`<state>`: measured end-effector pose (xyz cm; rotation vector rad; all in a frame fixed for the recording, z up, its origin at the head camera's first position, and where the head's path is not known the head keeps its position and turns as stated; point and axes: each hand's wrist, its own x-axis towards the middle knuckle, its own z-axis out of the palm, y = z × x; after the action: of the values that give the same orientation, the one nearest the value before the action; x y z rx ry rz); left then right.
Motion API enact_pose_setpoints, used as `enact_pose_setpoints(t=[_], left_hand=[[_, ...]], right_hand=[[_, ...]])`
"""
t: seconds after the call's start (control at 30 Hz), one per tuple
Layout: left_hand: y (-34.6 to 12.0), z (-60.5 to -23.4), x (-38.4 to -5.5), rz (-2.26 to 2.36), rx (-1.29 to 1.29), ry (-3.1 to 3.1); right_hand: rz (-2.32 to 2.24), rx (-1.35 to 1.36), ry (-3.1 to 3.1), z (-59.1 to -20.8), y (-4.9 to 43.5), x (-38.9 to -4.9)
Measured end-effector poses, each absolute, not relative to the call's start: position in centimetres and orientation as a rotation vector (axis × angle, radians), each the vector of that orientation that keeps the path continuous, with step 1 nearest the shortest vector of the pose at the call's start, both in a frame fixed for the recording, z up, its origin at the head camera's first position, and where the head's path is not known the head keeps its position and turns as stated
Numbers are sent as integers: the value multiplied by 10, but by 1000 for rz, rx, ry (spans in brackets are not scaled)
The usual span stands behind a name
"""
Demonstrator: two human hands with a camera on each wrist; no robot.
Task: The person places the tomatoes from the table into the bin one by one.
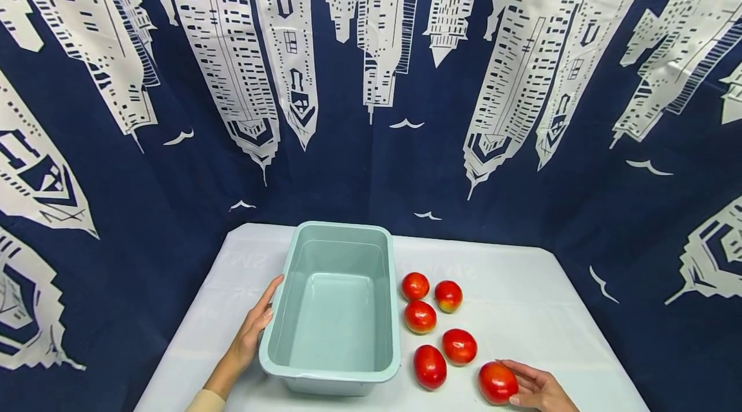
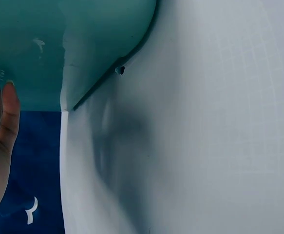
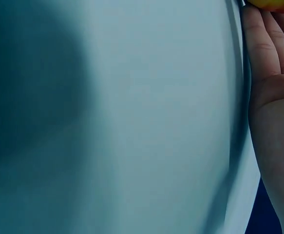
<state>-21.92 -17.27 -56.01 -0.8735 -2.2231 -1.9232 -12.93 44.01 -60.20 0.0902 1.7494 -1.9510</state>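
Observation:
A pale green plastic tub (image 1: 339,373) stands on the table, its inside bare. My left hand (image 1: 250,331) rests against the tub's left side, fingers extended along the wall just below the rim; in the left wrist view its fingertips (image 2: 10,105) lie on the tub's side. At the front right, my right hand (image 1: 536,386) holds a glossy red tomato (image 1: 497,382) between thumb and fingers. The right wrist view shows the fingers (image 3: 261,44) against its yellowish underside. Nearest to it lie two more tomatoes, one rounder (image 1: 460,346) and one oval (image 1: 430,367).
Farther back, right of the tub, lie three more tomatoes: a back one (image 1: 415,286), a yellow-tipped one (image 1: 449,296) and a nearer one (image 1: 420,317). A white cloth covers the table (image 1: 522,296). Behind hangs a dark blue curtain (image 1: 371,187) with white buildings.

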Motion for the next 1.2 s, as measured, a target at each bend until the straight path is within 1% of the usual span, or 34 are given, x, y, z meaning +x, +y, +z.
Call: enact_pose_setpoints(t=[0.4,0.6,0.77,0.97,1.2], left_hand=[[-173,-561,-221,-1927,-875,-2224],[-172,-561,-219,-1953,-856,-2231],[-171,-556,-218,-1945,-850,-2223],[-170,-555,-216,-1958,-847,-2218],[-171,-558,-217,-1949,-822,-2233]], right_hand=[[-2036,94,1782,-599,446,-132],[-2048,-35,1907,-585,450,-140],[-2147,-129,1988,-570,451,-149],[-2178,-235,2088,-550,443,-168],[-2121,-302,2139,-522,413,-200]])
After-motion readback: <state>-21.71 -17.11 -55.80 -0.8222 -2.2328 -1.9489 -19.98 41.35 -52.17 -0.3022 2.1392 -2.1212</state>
